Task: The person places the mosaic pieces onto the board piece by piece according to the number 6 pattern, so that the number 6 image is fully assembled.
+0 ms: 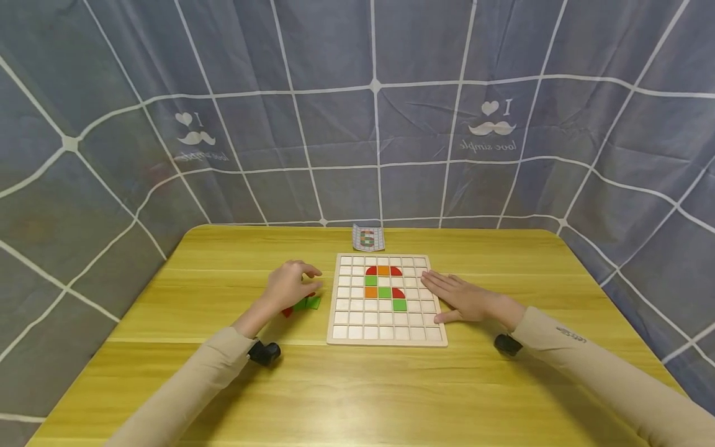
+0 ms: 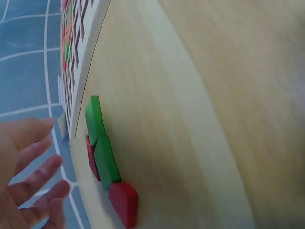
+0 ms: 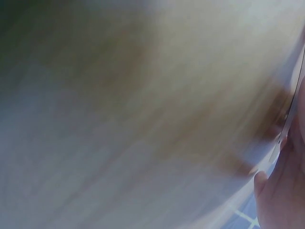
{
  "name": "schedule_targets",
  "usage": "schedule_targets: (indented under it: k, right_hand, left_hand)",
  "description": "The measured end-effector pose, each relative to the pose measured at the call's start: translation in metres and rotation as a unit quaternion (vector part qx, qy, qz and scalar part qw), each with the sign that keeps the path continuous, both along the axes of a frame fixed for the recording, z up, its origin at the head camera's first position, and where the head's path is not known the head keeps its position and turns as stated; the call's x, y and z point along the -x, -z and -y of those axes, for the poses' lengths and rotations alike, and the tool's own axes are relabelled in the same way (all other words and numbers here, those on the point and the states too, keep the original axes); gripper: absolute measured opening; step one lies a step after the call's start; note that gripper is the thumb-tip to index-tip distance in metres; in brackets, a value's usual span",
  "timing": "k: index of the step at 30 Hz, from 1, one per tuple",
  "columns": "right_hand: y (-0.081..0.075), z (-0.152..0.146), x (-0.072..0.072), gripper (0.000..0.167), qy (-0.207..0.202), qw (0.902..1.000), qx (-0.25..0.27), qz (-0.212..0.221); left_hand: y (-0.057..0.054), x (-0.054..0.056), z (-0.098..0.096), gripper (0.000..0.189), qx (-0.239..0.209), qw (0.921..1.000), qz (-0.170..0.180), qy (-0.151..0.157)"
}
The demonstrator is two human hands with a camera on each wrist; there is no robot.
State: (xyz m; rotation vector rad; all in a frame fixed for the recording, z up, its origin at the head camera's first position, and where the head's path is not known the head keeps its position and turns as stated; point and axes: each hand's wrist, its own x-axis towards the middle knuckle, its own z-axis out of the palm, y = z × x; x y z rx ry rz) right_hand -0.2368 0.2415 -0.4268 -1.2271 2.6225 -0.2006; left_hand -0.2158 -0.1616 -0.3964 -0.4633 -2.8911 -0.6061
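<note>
Tiles [image 1: 385,292] form a seemingly unfinished figure on the grid board [image 1: 386,334] between the hands, green pieces [image 2: 107,164] and red pieces [image 2: 125,204] left loose beside the relaxed, empty left hand [image 1: 287,284], the right hand [image 1: 463,299] flat on the board's edge.

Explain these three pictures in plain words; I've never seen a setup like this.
No machine here, just a person's bare left hand and right hand. The wide picture is taken from the head, looking down; the other two come from the left and right wrists. On the table lies a gridded board, with coloured pieces in some squares and a printed card beyond it. Loose red and green pieces lie left of the board. The left hand is near them, seemingly holding nothing; the right hand rests on the board's right edge.
</note>
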Motion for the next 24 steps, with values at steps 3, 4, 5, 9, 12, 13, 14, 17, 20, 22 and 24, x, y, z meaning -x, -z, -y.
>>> schedule_targets:
  k: [3,4,5,9,12,13,14,17,20,22,24]
  right_hand:
    - [0.001,-0.001,0.0,0.085,0.001,1.0,0.0,-0.002]
    - [0.001,-0.001,0.0,0.085,0.0,1.0,0.003,-0.001]
    - [0.001,-0.001,0.0,0.085,0.001,1.0,0.003,0.0]
    - [0.001,-0.001,0.001,0.086,0.005,1.0,-0.005,0.003]
    - [0.002,-0.002,0.001,0.087,0.009,0.9999,-0.013,0.005]
    - [0.002,-0.002,0.001,0.087,0.01,0.9998,-0.014,0.005]
    - [0.002,-0.002,0.001,0.087,0.01,0.9999,-0.012,0.005]
    - [0.002,-0.001,0.0,0.087,0.01,0.9999,-0.009,0.005]
    - [0.001,-0.001,-0.001,0.087,0.008,1.0,-0.001,0.003]
    - [0.0,-0.001,-0.001,0.087,0.006,1.0,-0.002,0.003]
    - [0.0,-0.001,-0.001,0.087,0.007,1.0,-0.001,0.005]
  left_hand:
    - [0.002,0.001,0.008,0.026,-0.006,0.9994,0.034,-0.005]
    - [0.003,0.001,0.01,0.027,-0.006,0.999,0.043,-0.005]
    - [0.003,0.001,0.012,0.027,-0.005,0.9985,0.053,-0.006]
    - [0.003,0.001,0.018,0.026,-0.001,0.9964,0.085,-0.007]
    - [0.003,0.0,0.021,0.025,0.005,0.9954,0.096,-0.005]
    - [0.003,0.0,0.021,0.024,0.006,0.9951,0.098,-0.003]
    - [0.003,0.0,0.022,0.024,0.007,0.995,0.1,0.0]
    - [0.003,-0.001,0.023,0.023,0.012,0.9944,0.104,0.007]
    - [0.004,-0.001,0.023,0.022,0.017,0.9939,0.109,0.009]
    - [0.005,-0.001,0.023,0.022,0.019,0.9938,0.109,0.004]
    - [0.005,0.0,0.022,0.022,0.019,0.9937,0.11,-0.002]
